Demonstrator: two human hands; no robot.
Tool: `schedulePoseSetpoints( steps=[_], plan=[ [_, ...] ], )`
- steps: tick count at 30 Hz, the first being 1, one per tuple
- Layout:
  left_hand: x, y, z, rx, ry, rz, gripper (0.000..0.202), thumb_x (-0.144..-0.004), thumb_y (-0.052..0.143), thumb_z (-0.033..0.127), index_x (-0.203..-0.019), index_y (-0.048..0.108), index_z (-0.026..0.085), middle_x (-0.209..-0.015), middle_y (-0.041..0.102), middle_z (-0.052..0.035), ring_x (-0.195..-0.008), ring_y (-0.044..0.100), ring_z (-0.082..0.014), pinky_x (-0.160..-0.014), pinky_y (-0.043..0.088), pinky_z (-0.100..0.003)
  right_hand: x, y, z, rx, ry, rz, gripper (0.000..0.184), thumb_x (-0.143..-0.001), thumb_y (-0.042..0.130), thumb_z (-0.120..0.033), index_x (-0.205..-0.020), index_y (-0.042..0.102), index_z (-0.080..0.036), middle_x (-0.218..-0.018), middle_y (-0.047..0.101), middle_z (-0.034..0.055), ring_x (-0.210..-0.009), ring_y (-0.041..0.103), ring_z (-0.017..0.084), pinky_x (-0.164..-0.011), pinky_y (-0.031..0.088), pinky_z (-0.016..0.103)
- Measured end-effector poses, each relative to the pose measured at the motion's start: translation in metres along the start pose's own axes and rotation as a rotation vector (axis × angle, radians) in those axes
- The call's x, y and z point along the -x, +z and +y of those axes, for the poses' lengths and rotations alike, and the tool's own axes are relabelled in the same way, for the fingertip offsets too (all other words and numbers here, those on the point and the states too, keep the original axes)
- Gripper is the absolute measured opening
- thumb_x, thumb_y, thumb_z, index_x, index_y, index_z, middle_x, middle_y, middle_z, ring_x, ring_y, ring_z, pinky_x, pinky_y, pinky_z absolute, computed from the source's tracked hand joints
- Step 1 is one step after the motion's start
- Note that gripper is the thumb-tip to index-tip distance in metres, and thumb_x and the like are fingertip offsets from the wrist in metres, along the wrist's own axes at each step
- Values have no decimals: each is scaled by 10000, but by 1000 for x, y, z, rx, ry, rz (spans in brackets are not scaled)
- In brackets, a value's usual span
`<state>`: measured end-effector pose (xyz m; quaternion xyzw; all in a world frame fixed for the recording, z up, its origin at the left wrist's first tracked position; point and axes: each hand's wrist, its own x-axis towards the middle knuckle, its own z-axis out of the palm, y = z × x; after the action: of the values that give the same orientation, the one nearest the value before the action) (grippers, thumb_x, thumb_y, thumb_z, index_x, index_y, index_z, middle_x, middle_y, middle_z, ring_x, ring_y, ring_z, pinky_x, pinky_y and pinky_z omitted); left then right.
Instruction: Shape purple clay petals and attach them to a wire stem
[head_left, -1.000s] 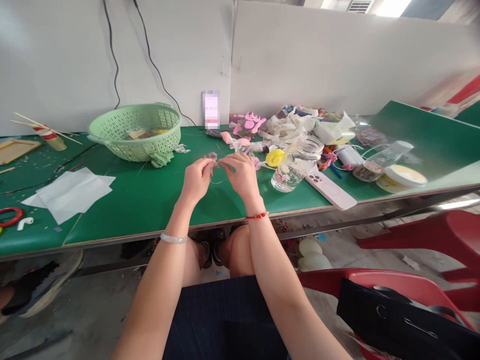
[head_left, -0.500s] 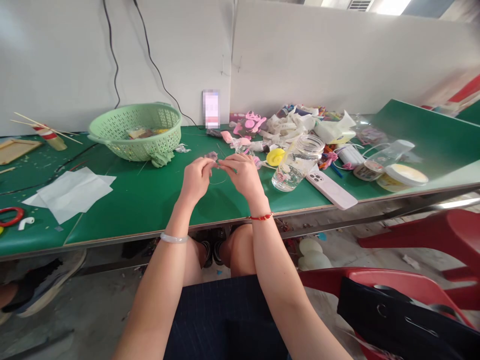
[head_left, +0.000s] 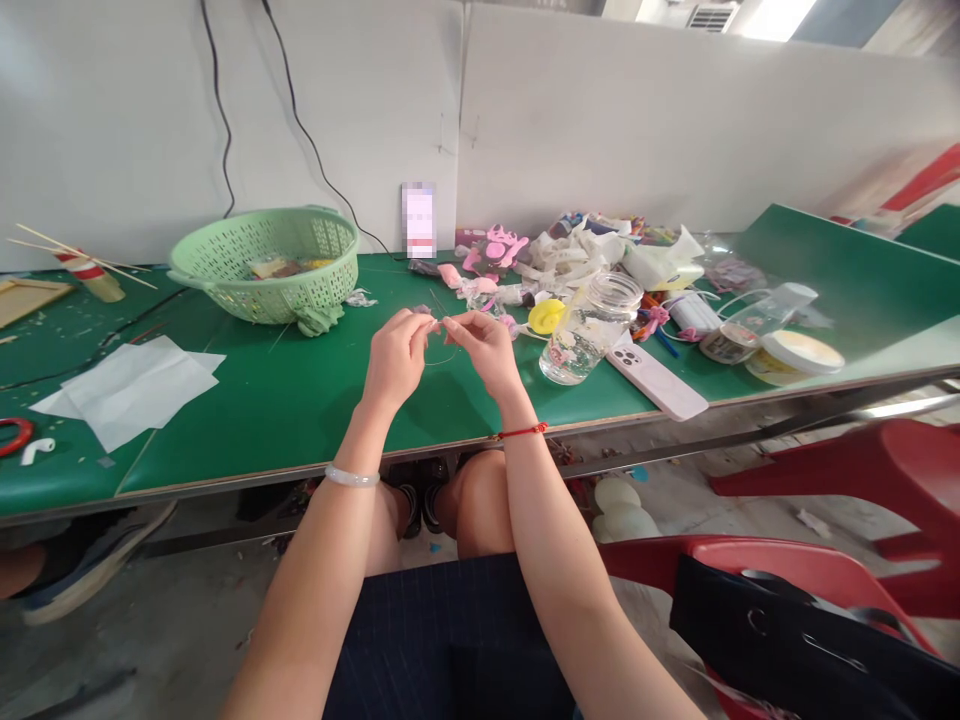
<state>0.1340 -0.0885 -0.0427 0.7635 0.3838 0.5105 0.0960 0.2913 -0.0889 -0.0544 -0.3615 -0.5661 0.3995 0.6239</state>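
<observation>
Over the green tabletop, my left hand [head_left: 397,358] and my right hand [head_left: 486,352] meet fingertip to fingertip, both closed in a pinch. A small greyish-pink piece [head_left: 422,309] shows just above the left fingers; most of it is hidden behind them. From between the fingertips a thin strand [head_left: 444,361], wire or thread, hangs in a loop, and fine ends stick up beyond the right fingertips. Exactly what each pinch holds is too small to see clearly.
Left stands a green basket [head_left: 262,290], with white paper sheets [head_left: 135,390] nearer me. Right are a clear jar [head_left: 577,340], a yellow round item [head_left: 547,317], a pale phone [head_left: 660,380] and a pile of scraps [head_left: 577,250]. A lit phone [head_left: 418,220] leans on the wall.
My fingertips stay together; the right hand has turned slightly, its fingers more bunched. Less of the greyish-pink piece shows above the left fingers. The view has shifted a little.
</observation>
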Motion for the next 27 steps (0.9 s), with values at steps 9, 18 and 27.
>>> schedulePoseSetpoints(
  steps=[9,18,27],
  plan=[
    [1,2,-5,-45,45,10,269,-1024,460,224,-877,681,179,-773,662,-45,-711,608,-166,-708,481,-270,1,2,-2,51,9,33,518,-772,735,-715,-789,732,-197,-686,670,1,-697,614,135,-707,502,294],
    [-2,3,-3,60,-20,9,283,-1013,480,240,-838,689,167,-702,626,-23,-633,592,-145,-662,460,-263,0,13,0,57,-13,141,533,-768,712,-743,-771,645,-215,-660,614,-24,-590,566,112,-615,483,275],
    [-1,4,0,156,-106,-30,271,-1000,497,256,-822,683,172,-665,610,-12,-603,575,-137,-637,445,-258,0,10,-1,178,-123,139,478,-860,652,-702,-819,657,-226,-708,637,-16,-577,545,109,-576,422,274]
  ],
)
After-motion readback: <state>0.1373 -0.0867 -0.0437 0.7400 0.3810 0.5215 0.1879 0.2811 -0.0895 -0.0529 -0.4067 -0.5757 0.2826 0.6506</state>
